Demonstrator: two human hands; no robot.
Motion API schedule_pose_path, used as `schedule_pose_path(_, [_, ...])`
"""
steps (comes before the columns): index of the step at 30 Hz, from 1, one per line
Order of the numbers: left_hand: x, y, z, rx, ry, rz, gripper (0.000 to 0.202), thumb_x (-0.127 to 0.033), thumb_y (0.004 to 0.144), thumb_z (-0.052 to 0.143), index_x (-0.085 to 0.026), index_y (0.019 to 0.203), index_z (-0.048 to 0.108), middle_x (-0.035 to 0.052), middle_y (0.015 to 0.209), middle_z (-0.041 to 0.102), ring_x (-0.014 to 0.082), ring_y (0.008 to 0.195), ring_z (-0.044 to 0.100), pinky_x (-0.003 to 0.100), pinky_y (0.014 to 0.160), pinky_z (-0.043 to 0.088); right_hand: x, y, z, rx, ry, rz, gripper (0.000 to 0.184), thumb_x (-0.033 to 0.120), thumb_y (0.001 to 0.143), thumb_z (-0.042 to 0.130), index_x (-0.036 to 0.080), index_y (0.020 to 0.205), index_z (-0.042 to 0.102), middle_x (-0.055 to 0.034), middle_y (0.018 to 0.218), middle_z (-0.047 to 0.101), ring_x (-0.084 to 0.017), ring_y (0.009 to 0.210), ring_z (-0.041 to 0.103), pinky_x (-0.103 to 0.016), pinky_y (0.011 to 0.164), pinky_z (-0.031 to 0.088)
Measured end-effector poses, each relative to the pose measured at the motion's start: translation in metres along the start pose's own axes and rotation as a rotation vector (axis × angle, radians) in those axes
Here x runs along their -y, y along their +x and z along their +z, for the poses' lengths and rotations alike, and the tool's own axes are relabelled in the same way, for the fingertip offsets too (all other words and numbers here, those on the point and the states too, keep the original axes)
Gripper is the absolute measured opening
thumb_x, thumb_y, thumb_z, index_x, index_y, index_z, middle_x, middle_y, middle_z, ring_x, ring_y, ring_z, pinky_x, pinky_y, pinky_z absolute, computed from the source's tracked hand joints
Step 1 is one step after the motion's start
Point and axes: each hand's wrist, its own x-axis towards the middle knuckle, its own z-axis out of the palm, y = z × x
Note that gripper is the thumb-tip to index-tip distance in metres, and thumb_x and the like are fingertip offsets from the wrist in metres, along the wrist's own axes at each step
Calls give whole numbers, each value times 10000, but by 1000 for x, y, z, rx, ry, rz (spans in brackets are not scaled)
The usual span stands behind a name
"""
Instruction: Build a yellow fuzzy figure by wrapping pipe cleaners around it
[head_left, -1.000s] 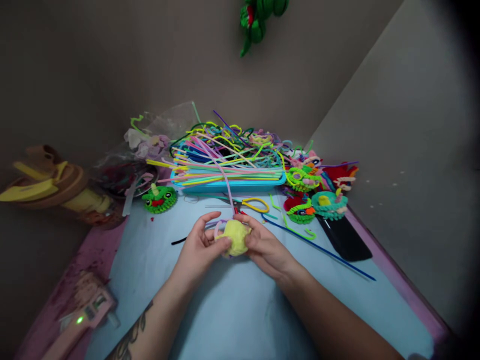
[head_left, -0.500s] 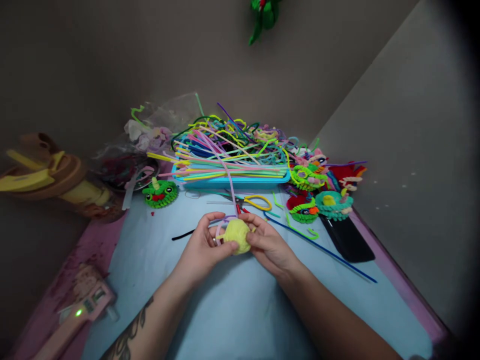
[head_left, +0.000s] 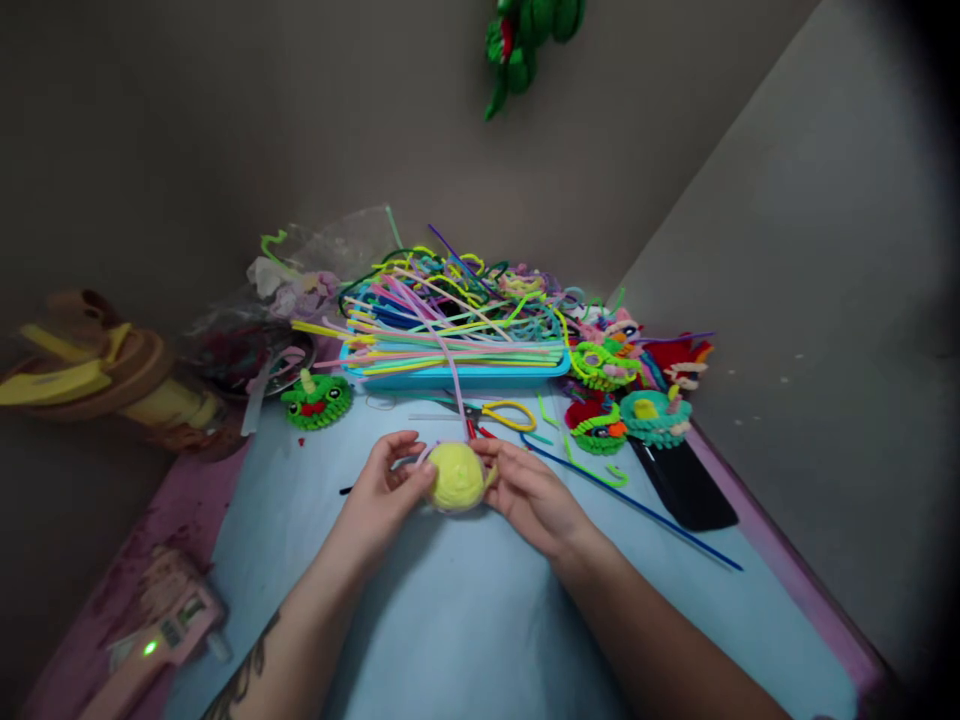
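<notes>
Between my two hands is a round yellow piece of coiled pipe cleaner (head_left: 457,477), held just above the blue table cover. A lilac pipe cleaner (head_left: 454,375) stretches up from behind it toward the tray, and some lilac shows along the yellow piece's rim. My left hand (head_left: 388,492) grips its left side, thumb on the front edge and fingers behind. On the right edge, my right hand (head_left: 527,490) pinches it near a small yellow end, with the fingertips partly hidden.
A blue tray (head_left: 457,380) heaped with pipe cleaners stands behind. Scissors (head_left: 510,414) and a dark blue pipe cleaner (head_left: 637,505) lie before it. A green figure (head_left: 319,402) and pink glue gun (head_left: 180,620) are left; a phone (head_left: 686,485) is right.
The yellow piece has moved slightly left and turned so that its round face shows more fully. My left thumb has shifted to its left edge. The whole view has tilted a little.
</notes>
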Motion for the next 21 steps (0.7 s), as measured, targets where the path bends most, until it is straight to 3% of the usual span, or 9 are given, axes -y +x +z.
schedule_pose_path(3, [0,0,-5,-11,160,93,499,-330,650,725,-198,1080,509,101,1184,528,229,1025,561,331,813,483,0,-2,0,2,-167,64,322,365,711,718,159,950,653,-55,883,662,-146,815,613,-277,768,458])
schedule_pose_path(7, [2,-6,-9,144,425,191,508,-256,628,726,-197,1104,560,117,1187,553,278,1110,521,398,945,414,1,-3,-1,49,-491,86,334,430,704,703,139,866,686,-18,710,638,-110,619,556,-238,620,429])
schedule_pose_path(10, [2,-9,-10,235,561,234,486,-229,643,703,-201,1113,582,123,1163,581,281,1090,532,413,957,400,7,-1,-3,33,-703,-51,313,453,735,656,151,801,703,-34,741,641,-134,632,549,-253,593,426])
schedule_pose_path(13, [2,-9,-11,241,628,264,460,-245,676,672,-199,1126,586,128,1170,588,277,1091,532,409,956,396,13,2,-7,-61,-821,-252,263,417,759,639,170,813,711,-62,823,657,-190,778,581,-305,715,447])
schedule_pose_path(17, [0,-8,-18,192,671,267,416,-272,711,641,-197,1118,600,116,1069,641,261,1002,581,375,899,425,21,6,-11,-154,-855,-353,269,426,789,600,185,834,712,-76,837,664,-215,805,588,-339,744,451])
schedule_pose_path(21, [-2,-7,-26,237,630,226,377,-307,781,570,-213,1145,576,68,908,683,205,813,626,295,757,459,46,17,-1,-144,-992,-451,203,365,788,611,195,819,717,-87,881,670,-228,856,596,-351,775,448])
